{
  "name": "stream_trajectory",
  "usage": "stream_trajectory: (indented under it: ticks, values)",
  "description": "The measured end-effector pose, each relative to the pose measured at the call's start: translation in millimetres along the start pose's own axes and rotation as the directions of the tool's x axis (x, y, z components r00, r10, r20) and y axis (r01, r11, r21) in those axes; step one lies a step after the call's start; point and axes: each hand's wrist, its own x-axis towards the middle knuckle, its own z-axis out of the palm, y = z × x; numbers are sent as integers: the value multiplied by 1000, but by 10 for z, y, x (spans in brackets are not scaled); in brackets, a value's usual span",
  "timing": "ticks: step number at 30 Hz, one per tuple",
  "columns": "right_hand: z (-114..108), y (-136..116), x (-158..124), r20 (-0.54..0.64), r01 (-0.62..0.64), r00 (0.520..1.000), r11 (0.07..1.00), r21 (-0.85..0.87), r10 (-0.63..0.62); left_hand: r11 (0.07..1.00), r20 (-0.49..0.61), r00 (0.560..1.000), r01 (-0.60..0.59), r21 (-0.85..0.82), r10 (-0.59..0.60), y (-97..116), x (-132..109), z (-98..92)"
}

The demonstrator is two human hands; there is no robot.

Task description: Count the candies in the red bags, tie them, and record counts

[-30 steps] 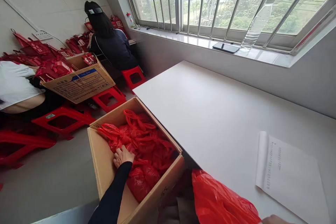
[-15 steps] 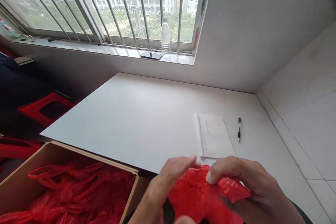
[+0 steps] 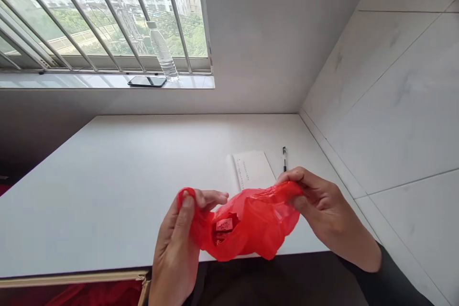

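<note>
clearly the bag (image 3: 247, 224) is thin, light, crinkly plastic; left hand (image 3: 177, 244) and right hand (image 3: 322, 205) pinch its rim, the best hold, above the table (image 3: 107, 177).

I hold a red plastic bag (image 3: 247, 222) over the near edge of the white bench (image 3: 118, 177), my left hand (image 3: 177, 248) pinching one handle and my right hand (image 3: 322, 205) gripping the other side, pulling its mouth apart. Something small and red shows through the film. Behind it lie a sheet of paper (image 3: 253, 168) and a pen (image 3: 284, 158). On the windowsill stand a water bottle (image 3: 163, 50) and a phone (image 3: 147, 81).
</note>
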Motion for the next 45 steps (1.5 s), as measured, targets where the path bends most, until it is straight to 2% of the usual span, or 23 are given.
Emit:
stream_trajectory:
  ticks: [6,10,12,15,17,20,24,27,32,34,36,39,41,45]
  values:
    - [-202,191,38,-162,23,986,994,-103,-40,997,-10,998,57,-54,-58,185,140,-67]
    - [-247,166,32,-182,27,982,993,-112,-48,991,25,991,130,-33,-129,200,141,-124]
    - [-222,102,31,-169,-6,985,996,-90,-9,995,-29,995,100,-1,-100,178,115,-106]
    - [-106,-19,64,-130,-3,992,1000,-6,2,993,-109,993,-30,114,43,137,86,11]
    - [5,-90,124,-98,19,995,998,52,-14,957,-45,994,-81,280,97,109,111,113]
    - [142,-137,263,-36,49,998,991,122,-45,890,79,997,-40,454,5,71,226,231]
    - [177,-111,445,30,100,994,983,154,-106,906,209,974,-4,423,-93,75,350,304]
    - [156,-123,510,69,82,994,991,108,-89,875,234,955,49,482,-183,104,302,303]
    - [196,-199,526,139,74,987,996,46,-79,804,297,912,55,592,-282,68,169,117]
    - [210,-205,533,122,98,988,995,13,-99,804,282,911,83,589,-300,57,158,25]
    - [213,-202,537,99,110,989,994,-12,-108,791,288,918,42,610,-271,75,174,-11]
    - [209,-205,522,107,94,990,995,-23,-91,740,359,903,-72,669,-237,139,237,78]
    - [205,-210,504,143,132,982,989,-61,-122,740,393,884,-86,668,-252,183,285,188]
    - [181,-177,508,228,196,960,971,-137,-162,840,456,860,-61,539,-230,240,335,329]
